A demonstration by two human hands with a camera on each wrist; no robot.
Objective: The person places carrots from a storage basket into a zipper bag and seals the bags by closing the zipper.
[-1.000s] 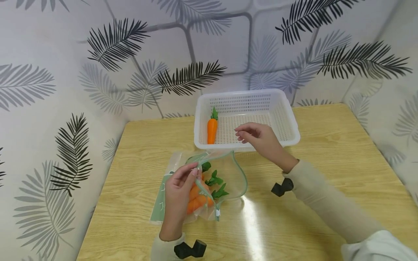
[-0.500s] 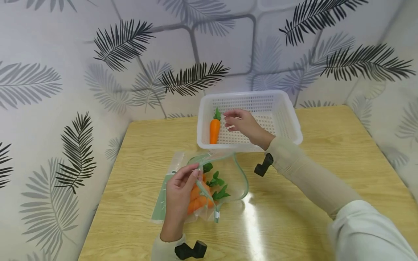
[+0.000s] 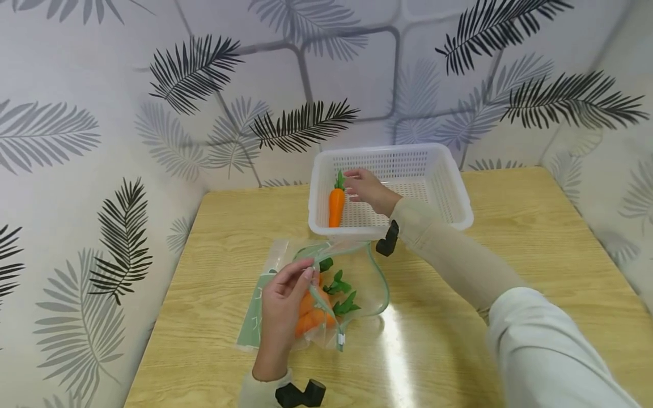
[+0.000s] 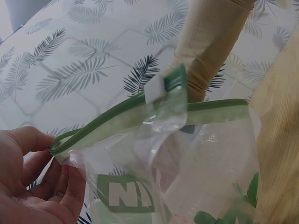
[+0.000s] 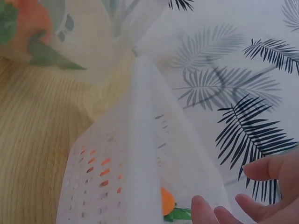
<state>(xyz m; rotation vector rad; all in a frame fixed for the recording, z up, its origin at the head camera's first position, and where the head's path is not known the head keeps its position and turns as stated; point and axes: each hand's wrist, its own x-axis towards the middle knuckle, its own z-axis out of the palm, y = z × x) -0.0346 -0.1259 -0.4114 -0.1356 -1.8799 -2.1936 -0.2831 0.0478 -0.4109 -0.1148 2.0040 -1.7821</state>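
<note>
In the head view my left hand (image 3: pixel 283 300) pinches the green zip edge of a clear zip bag (image 3: pixel 372 283) lying on the table. Several orange carrots (image 3: pixel 308 320) with green tops are inside the bag. The left wrist view shows thumb and finger on the zip corner, with a white slider (image 4: pixel 154 88) farther along it. My right hand (image 3: pixel 369 190) reaches over a white plastic basket (image 3: pixel 390 230), its fingers relaxed and holding nothing. A single carrot (image 3: pixel 336 207) lies at the left inside the basket, close beside those fingertips, its leafy top partly behind them.
The basket stands at the back of the wooden table (image 3: pixel 219 226), near a wall (image 3: pixel 204 130) with a leaf pattern. The bag lies in front of it, to the left. My right sleeve (image 3: pixel 454 255) crosses over the basket's front rim.
My right hand has moved left and away from me, from over the basket's front part to beside the carrot's leafy top. The left hand keeps its pinch on the bag.
</note>
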